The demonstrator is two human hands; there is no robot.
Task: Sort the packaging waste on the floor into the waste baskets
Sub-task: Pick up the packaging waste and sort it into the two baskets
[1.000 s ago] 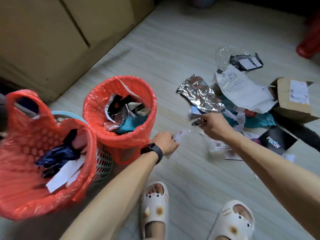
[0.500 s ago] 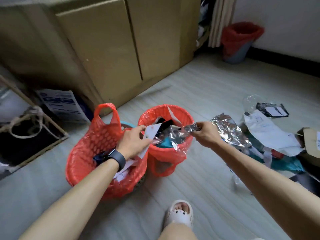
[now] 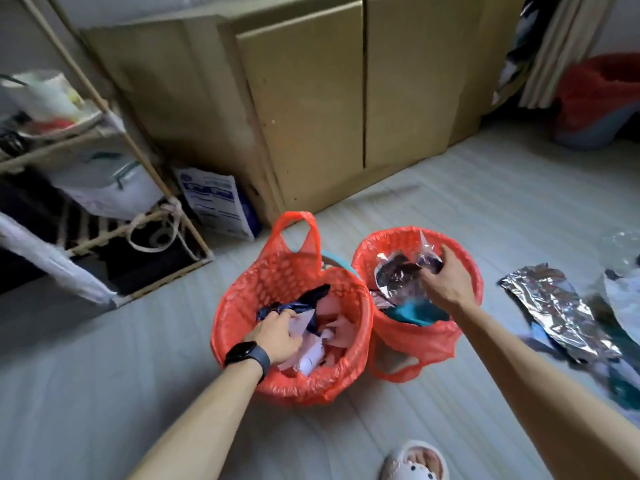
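Note:
Two baskets lined with red bags stand side by side on the floor. My left hand (image 3: 277, 336) is down inside the left basket (image 3: 287, 268), fingers closed on a white paper slip (image 3: 306, 323) among white papers and a dark blue wrapper. My right hand (image 3: 446, 282) is over the right basket (image 3: 381, 239), gripping a crumpled shiny plastic wrapper (image 3: 398, 275) that lies on foil and a teal bag. Loose waste remains on the floor at the right: a silver foil bag (image 3: 561, 310) and a white mailer (image 3: 623, 299).
A tan cabinet (image 3: 311, 98) stands behind the baskets. A wooden rack (image 3: 104, 233) with bags fills the left side. A third red-lined bin (image 3: 595, 98) sits far back right. My slippered foot (image 3: 412, 462) is at the bottom edge.
Both hands have gone from above the basket rims down into them: the left with the paper slip into the left basket, the right with the shiny wrapper into the right one. The view tilted up.

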